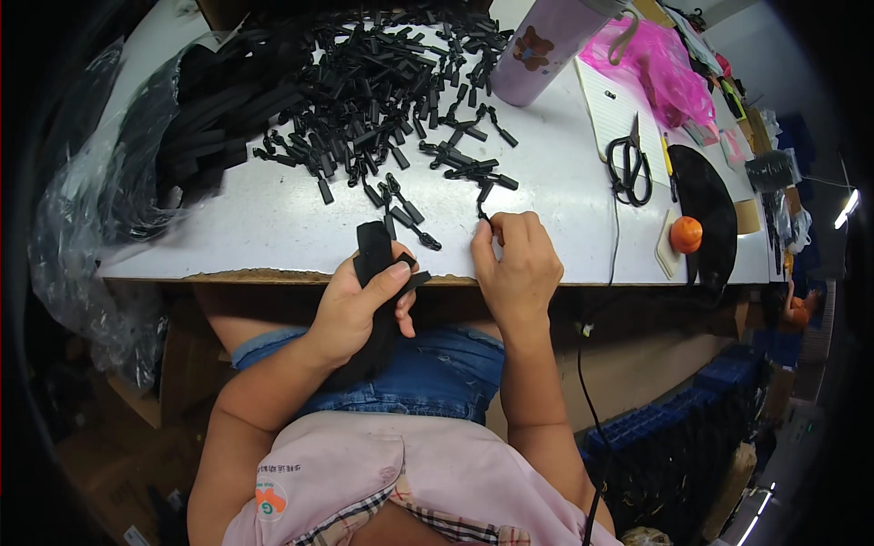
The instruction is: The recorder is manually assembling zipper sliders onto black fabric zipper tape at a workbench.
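Observation:
My left hand [357, 305] is closed around a black fabric strap [371, 247] at the table's front edge. The strap's upper end stands above my fingers, and more black material hangs down over my lap. A short black piece sticks out beside my thumb; whether it belongs to the strap I cannot tell. To the right, my right hand [519, 264] pinches at a small black pull [482, 208], mostly hidden by the fingertips. Several loose black pulls [411, 211] with flat tabs and thin looped ends lie just beyond my left hand.
A large heap of black pulls [364, 100] covers the far table [273, 241]. Black straps [214, 136] and clear plastic [118, 227] are at left. At right are a lilac tumbler [546, 50], scissors [628, 168], a notepad [601, 109], an orange fruit [685, 235] and pink plastic [651, 68].

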The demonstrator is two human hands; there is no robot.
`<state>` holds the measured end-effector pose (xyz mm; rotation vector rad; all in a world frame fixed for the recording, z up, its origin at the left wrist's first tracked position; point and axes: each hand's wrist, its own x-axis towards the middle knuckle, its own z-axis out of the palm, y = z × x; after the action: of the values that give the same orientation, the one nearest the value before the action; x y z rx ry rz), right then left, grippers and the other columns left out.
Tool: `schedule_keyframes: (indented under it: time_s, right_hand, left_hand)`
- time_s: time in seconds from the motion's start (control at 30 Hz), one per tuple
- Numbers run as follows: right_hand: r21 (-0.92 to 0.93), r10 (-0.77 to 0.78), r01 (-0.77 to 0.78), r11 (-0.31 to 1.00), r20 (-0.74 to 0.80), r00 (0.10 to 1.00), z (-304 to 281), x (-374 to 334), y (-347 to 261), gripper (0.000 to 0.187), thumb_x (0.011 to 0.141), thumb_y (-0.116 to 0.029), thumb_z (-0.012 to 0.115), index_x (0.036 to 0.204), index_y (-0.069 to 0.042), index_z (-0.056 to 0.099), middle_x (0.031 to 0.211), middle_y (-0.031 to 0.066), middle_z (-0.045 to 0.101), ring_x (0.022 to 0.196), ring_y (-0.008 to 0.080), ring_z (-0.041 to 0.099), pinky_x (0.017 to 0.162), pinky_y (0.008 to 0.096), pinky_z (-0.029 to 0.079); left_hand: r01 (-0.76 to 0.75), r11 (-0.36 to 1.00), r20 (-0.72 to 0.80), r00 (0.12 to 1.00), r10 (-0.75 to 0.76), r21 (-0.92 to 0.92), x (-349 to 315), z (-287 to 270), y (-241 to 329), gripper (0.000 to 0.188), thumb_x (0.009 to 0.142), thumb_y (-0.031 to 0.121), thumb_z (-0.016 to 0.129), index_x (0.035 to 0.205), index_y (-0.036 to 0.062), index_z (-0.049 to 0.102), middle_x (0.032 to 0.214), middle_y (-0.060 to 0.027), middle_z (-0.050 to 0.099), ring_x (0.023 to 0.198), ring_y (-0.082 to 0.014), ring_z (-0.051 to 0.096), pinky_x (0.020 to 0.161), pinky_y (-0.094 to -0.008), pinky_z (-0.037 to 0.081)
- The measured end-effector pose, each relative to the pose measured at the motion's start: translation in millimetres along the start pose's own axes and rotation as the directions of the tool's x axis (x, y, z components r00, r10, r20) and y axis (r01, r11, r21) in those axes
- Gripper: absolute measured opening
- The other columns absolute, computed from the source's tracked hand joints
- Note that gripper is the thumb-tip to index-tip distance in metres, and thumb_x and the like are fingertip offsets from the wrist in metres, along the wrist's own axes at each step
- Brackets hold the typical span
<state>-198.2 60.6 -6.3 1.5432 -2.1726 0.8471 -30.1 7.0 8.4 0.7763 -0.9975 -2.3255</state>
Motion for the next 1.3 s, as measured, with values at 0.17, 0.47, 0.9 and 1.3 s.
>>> schedule_keyframes:
  time_s: [0.17,0.47,0.9,1.3]
  right_hand:
    - [0.484,0.278,-0.302,0.821,0.123,0.953,-12.1,-4.8,-12.2,0.011,0.068,-0.004,0.065,0.075,-0.003,0.056,0.071,0.0064,0.054,0.053,0.0127,0.053,0.046,0.0212,0.042]
    - [0.814,-0.04,-0.151,0.561,0.209,0.977,-28.4,-2.8,-33.7,0.014,0.067,0.005,0.063,0.08,0.001,0.061,0.072,0.0072,0.054,0.055,0.0104,0.051,0.048,0.0201,0.041]
    - [0.814,0.108,-0.196,0.547,0.164,0.981,-15.1,-11.7,-48.6,0.021,0.068,0.007,0.06,0.088,0.002,0.057,0.078,0.0088,0.052,0.058,0.0106,0.052,0.049,0.0193,0.042]
    - [0.696,-0.008,-0.631,-0.343,0.67,0.742,-7.9,-10.2,-42.9,0.007,0.076,0.001,0.057,0.08,0.002,0.052,0.07,0.0013,0.049,0.052,0.0028,0.041,0.042,0.0154,0.031]
  left_hand:
    - [-0.101,0.963,0.004,0.995,0.103,0.249,0.2,-4.0,-5.9,0.022,0.084,0.02,0.051,0.093,0.0006,0.048,0.069,-0.0018,0.048,0.054,-0.0067,0.046,0.047,-0.0194,0.042]
    - [-0.482,0.67,0.149,0.858,0.491,0.564,7.6,-8.7,-11.0,0.011,0.078,0.009,0.058,0.083,-0.0004,0.056,0.063,0.0022,0.048,0.052,-0.0025,0.04,0.046,-0.0166,0.033]
    - [-0.398,0.887,-0.059,0.905,0.422,0.235,3.6,-2.2,-4.7,0.017,0.078,0.008,0.058,0.092,-0.0013,0.055,0.08,-0.0017,0.056,0.066,-0.0038,0.05,0.061,-0.017,0.041]
    - [-0.355,0.907,0.047,0.934,0.354,0.226,0.6,-8.6,9.7,0.016,0.078,0.006,0.056,0.091,-0.003,0.056,0.082,-0.0071,0.052,0.05,-0.0054,0.045,0.042,-0.0163,0.034]
